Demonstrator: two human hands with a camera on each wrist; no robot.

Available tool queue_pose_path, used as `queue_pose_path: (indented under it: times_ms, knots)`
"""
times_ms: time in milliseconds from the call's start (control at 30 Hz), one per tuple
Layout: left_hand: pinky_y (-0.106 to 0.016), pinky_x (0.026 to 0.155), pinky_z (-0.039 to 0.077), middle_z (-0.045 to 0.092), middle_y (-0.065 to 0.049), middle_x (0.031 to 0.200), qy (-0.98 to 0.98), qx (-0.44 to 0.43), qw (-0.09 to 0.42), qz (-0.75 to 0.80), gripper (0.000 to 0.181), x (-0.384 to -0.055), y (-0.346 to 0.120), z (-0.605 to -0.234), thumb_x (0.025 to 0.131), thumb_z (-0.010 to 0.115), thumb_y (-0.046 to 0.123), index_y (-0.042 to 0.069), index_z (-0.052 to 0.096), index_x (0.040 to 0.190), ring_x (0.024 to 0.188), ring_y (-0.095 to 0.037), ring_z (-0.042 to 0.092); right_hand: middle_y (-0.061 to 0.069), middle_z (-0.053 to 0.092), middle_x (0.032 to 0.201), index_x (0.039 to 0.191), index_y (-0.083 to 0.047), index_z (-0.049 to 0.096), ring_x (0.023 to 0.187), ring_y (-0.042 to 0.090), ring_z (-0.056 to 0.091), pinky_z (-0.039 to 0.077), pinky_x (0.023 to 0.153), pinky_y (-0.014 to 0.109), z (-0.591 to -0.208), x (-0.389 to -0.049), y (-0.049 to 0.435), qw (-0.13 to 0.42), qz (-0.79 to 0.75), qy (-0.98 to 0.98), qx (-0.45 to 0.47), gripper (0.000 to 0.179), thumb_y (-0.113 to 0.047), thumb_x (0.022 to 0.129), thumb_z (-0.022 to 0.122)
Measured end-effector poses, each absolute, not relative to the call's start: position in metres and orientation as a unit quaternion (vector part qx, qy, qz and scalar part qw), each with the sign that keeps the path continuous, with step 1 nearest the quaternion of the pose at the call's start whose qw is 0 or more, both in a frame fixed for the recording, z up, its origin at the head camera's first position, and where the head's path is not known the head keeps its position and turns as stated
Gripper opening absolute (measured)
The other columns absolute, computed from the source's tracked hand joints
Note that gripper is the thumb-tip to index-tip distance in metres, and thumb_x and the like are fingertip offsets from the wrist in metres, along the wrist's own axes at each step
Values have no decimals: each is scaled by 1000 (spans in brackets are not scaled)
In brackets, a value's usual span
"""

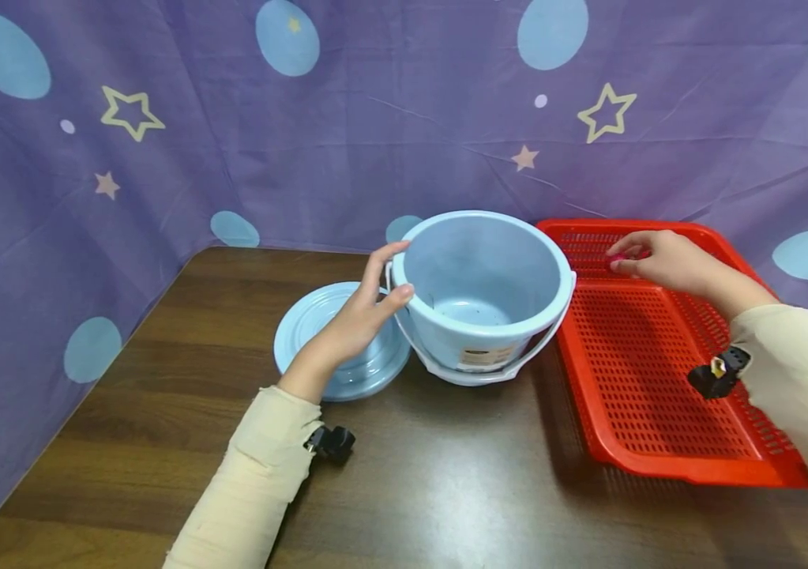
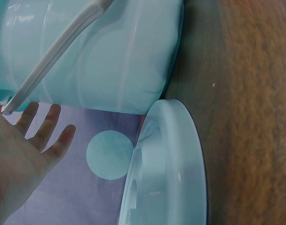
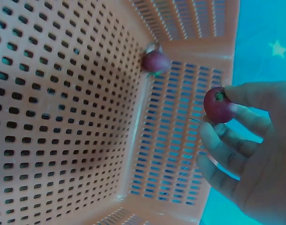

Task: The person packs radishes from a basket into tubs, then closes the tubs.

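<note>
Red radish (image 3: 216, 108) pinched in my right hand (image 1: 663, 259): likely light, firm, slick; hold its middle. Left hand (image 1: 364, 312) rests wide against the bucket's (image 1: 482, 261) left rim.

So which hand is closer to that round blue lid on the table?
Left. The left hand touches the bucket rim, close to and above the blue lid; the right hand is over the red basket, across the bucket.
</note>
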State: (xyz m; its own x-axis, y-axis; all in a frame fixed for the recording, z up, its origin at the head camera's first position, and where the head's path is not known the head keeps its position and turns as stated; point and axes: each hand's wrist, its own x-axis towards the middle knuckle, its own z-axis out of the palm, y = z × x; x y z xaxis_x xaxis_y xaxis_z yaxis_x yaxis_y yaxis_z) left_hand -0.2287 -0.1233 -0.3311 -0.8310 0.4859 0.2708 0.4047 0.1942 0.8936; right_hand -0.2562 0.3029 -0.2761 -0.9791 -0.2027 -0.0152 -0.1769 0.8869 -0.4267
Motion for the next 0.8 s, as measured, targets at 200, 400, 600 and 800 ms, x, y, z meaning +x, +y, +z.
queue_pose_path:
  times_ms: [200,400,600,800]
  knots:
    - [-59,111,22,10,-1,161,769,292,34,568,82,-229,-123,-331,90,50,72,30,19,154,146,-21,13,18,67,103,119,-2,67,80,24,61,44,66,36,-264,-238,296,-8,-207,974,-88,32,-24,96,64]
    - [-59,111,23,10,-2,161,769,294,32,567,86,-229,-123,-330,88,49,75,28,19,154,146,-22,15,14,70,106,114,-11,71,90,27,63,42,74,35,-257,-219,289,-61,-194,974,-97,25,-26,95,65]
    - [-59,111,21,9,-2,162,770,292,34,566,88,-229,-121,-330,87,49,77,29,19,154,147,-22,12,7,70,100,109,-17,73,77,11,58,37,69,23,-251,-201,277,-100,-209,967,-101,20,-30,94,67]
    - [-62,111,19,8,1,162,772,287,39,565,87,-227,-122,-329,87,48,77,32,18,154,147,-21,9,9,71,95,109,-16,71,69,9,56,39,61,23,-245,-190,258,-131,-245,958,-75,26,-36,95,65]
